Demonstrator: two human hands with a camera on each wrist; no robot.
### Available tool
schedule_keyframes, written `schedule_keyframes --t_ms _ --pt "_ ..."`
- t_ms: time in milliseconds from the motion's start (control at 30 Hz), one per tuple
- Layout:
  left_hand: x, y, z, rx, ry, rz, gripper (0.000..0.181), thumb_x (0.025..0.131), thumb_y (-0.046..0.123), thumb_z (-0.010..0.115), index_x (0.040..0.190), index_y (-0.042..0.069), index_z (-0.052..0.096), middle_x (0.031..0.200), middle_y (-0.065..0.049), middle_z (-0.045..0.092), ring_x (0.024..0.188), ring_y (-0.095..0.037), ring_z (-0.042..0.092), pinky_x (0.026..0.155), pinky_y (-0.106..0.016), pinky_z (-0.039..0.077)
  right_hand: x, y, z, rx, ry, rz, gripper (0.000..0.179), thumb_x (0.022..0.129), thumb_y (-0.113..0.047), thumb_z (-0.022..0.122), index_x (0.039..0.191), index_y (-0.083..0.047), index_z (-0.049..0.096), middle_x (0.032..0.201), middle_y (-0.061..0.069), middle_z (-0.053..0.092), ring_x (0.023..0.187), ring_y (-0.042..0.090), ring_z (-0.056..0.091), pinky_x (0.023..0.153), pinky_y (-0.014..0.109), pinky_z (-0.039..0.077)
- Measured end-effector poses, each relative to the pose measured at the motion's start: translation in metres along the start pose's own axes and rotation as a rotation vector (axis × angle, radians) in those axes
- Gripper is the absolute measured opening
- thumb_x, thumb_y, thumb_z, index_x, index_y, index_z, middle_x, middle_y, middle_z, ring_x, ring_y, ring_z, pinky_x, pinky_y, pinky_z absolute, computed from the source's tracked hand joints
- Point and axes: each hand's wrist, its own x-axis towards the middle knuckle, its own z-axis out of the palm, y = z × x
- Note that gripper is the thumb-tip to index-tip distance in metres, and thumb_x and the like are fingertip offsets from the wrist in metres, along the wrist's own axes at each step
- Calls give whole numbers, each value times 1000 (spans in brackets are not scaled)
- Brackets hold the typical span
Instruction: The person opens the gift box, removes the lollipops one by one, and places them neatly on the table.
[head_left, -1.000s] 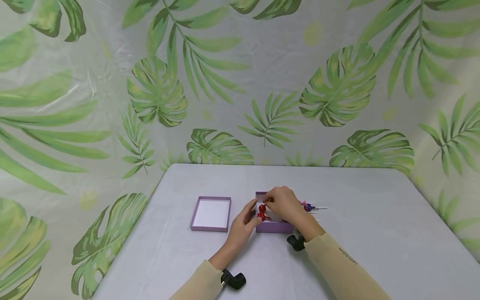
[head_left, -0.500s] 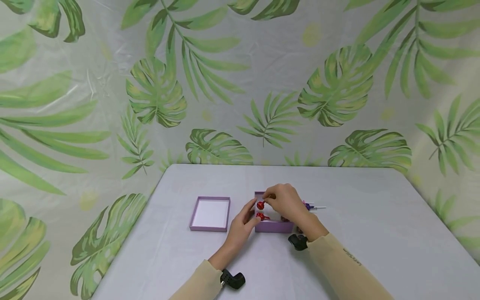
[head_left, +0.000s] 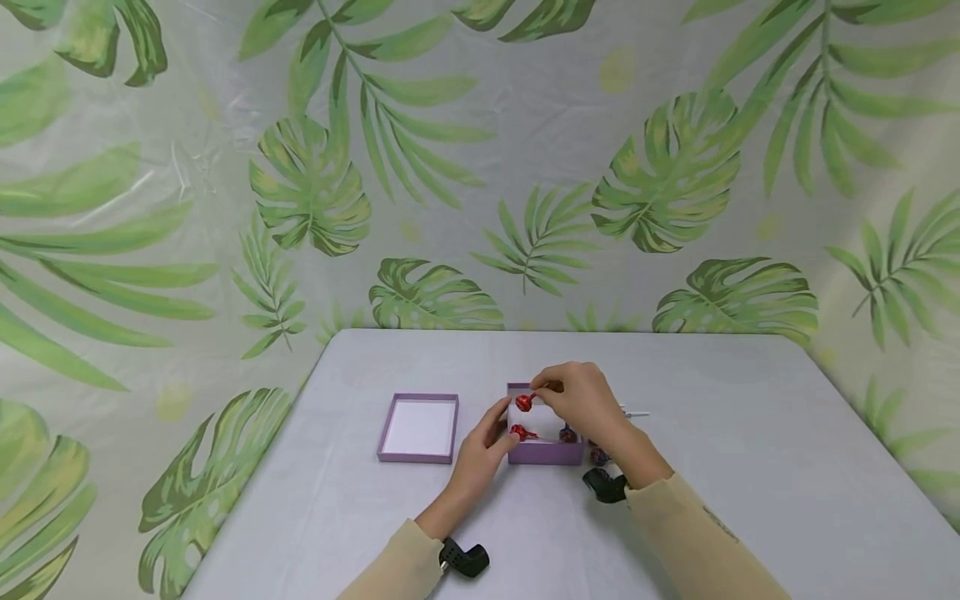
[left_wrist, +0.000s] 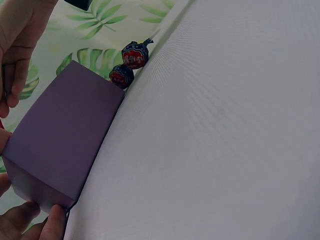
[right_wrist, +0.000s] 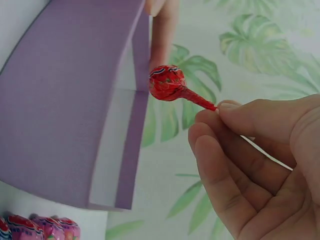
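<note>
My right hand pinches the stick end of a red-wrapped lollipop between thumb and index finger. In the head view its round head shows over the left far part of an open purple box. My left hand holds that box at its left end, fingertips against the short side and thumb near the front corner. Inside the box, another red lollipop lies at the front left and a dark-wrapped lollipop at the front right.
A shallow purple lid lies white side up, left of the box. Dark-wrapped lollipops lie on the table just right of the box, partly behind my right forearm. Pink-wrapped lollipops and white sticks are also on that side.
My right hand has risen slightly and shifted right, lifting the red lollipop it pinches. The dark-wrapped lollipop in the box's front right has come into sight. My left hand stays at the box.
</note>
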Motion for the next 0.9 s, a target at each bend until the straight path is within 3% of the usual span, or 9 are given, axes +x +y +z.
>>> schedule_keyframes --t_ms 300,900 --pt "-1 2 -1 -14 -9 -19 58 99 8 60 153 14 43 156 -13 41 138 -40 44 111 -48 40 -9 -3 -13 36 46 -5 9 91 -10 75 96 -14 81 90 -6 75 77 10 67 67 32 59" --pt "-1 0 -1 -32 -19 -29 58 100 9 59 154 14 41 158 -14 37 140 -40 41 114 -47 37 -25 12 -33 74 122 23 9 92 -16 75 98 -16 81 93 -6 75 78 10 67 68 33 59"
